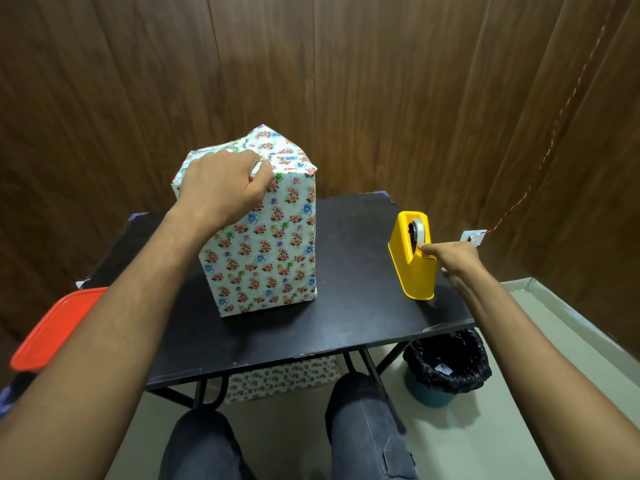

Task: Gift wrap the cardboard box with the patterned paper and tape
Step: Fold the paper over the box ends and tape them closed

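At far left a red lid (57, 332) overhangs the table (346, 323) edge. At centre the box (263, 244) stands upright, fully papered; the left hand (221, 188) rests on its top, fingers curled, pressing the folded flaps down. At right, the right hand (453, 258) pinches the tape end at the yellow dispenser (414, 268). This looks like sealing the top: next, pull a strip, tear it, carry it over. A bin (446, 368) sits lower right; nothing blocks the path.

On the counter (346, 327): one wrapped box (266, 251), one yellow tape dispenser (414, 271). Beside the counter: one red lid (55, 330), one bin (446, 368).
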